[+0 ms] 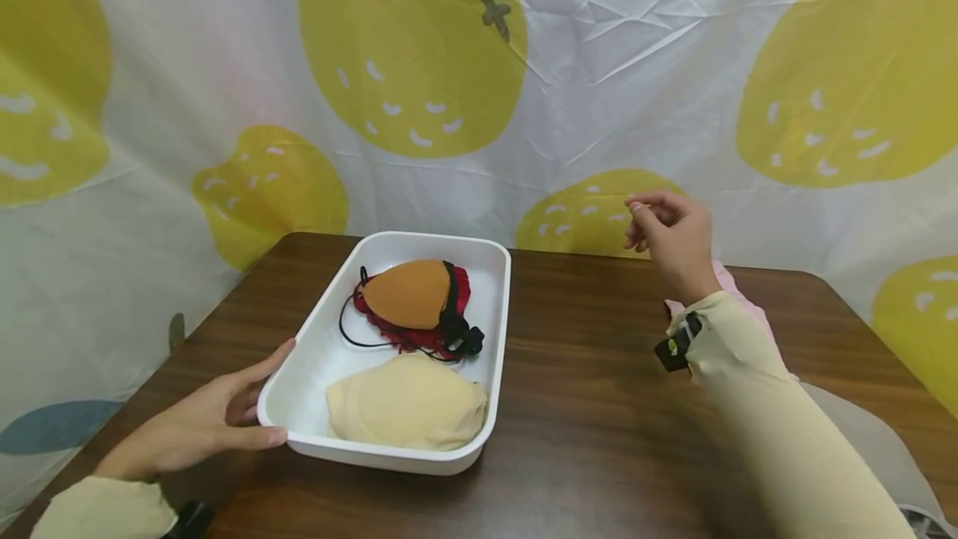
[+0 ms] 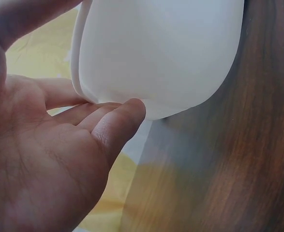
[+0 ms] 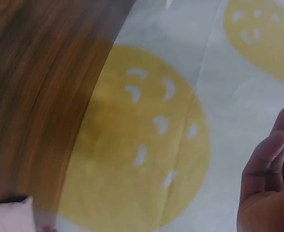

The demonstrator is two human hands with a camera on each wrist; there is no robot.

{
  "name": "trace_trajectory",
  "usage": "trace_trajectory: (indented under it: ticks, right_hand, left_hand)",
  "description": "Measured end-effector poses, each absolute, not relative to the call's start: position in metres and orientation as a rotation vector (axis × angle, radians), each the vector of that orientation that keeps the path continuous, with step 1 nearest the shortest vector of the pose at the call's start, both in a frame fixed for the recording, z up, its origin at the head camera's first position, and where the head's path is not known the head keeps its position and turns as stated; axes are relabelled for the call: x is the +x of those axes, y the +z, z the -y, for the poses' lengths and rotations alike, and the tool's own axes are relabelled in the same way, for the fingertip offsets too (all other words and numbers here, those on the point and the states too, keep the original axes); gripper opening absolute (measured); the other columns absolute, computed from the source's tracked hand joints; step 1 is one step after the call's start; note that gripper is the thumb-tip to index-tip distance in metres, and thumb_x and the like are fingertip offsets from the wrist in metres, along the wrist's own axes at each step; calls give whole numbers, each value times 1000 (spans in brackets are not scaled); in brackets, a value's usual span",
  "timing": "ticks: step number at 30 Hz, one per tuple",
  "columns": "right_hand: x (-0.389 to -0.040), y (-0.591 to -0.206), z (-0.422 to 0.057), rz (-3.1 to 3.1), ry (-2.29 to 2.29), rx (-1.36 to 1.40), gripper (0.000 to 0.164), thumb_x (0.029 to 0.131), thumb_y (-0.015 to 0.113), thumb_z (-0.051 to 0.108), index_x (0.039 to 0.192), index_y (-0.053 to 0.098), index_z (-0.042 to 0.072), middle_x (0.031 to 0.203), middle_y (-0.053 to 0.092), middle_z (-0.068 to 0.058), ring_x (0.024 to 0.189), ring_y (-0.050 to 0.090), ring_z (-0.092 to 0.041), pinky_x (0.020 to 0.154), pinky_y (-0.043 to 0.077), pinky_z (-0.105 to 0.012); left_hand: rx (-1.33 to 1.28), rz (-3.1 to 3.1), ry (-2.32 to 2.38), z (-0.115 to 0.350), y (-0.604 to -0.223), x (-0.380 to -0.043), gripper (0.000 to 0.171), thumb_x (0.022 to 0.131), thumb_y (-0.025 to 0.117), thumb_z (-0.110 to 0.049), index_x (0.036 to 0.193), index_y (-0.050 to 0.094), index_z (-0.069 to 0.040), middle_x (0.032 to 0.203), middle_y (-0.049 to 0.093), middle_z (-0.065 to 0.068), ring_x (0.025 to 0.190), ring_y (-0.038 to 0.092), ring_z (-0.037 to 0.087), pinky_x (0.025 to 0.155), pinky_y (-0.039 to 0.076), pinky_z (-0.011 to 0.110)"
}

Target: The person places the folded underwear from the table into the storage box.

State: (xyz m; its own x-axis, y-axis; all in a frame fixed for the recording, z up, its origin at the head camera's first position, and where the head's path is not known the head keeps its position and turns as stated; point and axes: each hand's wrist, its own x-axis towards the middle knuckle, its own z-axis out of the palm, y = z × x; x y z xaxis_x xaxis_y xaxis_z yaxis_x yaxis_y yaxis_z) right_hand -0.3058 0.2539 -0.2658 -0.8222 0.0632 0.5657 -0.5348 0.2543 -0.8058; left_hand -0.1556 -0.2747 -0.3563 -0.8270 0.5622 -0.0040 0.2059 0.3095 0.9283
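My left hand [image 1: 198, 418] grips the near left corner of a white rectangular tray [image 1: 503, 339], thumb at the near rim and fingers along the left side. In the left wrist view, its fingers curl against the tray's outer wall [image 2: 166, 53]. Inside the tray lies an orange rounded fabric piece [image 1: 404, 294] with black trim and a black cord, over a red fabric piece [image 1: 462, 285]. Nearer me is a folded cream cloth piece [image 1: 407, 402]. My right hand [image 1: 674, 235] is raised over the table's back right, fingers loosely bent with nothing between them.
A pink cloth [image 1: 752, 306] lies at the right, partly hidden behind my right forearm. Beside that forearm is a grey fabric item [image 1: 868, 431] on the brown wooden table [image 1: 584, 406]. A lemon-patterned curtain [image 1: 449, 190] hangs behind the table.
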Motion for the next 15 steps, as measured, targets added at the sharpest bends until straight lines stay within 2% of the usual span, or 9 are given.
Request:
trace_trajectory:
  ticks: [4,11,15]
  right_hand:
    - [-310,-265,-274,2014,1715,287,14,99,61,12,95,73,17,63,68,9,54,66,-6,52,53,-19]
    - [-315,-267,-312,1768,2189,28,12,97,65,12,93,75,15,73,72,4,59,68,-10,52,54,-20]
    - [-317,-268,-332,1768,2196,-173,16,97,65,12,87,76,18,72,72,6,61,69,-9,54,55,-20]
  left_hand:
    - [680,-2245,1532,275,-356,-156,99,95,66,-5,159,-9,-2,164,-16,29,129,41,-17,97,48,10]
    - [686,-2259,1520,275,-356,-156,99,95,67,-6,159,-8,0,164,-17,28,129,39,-18,97,46,8]
    - [694,-2237,1530,274,-357,-157,99,95,66,-6,158,-9,0,164,-18,28,130,39,-17,98,46,9]
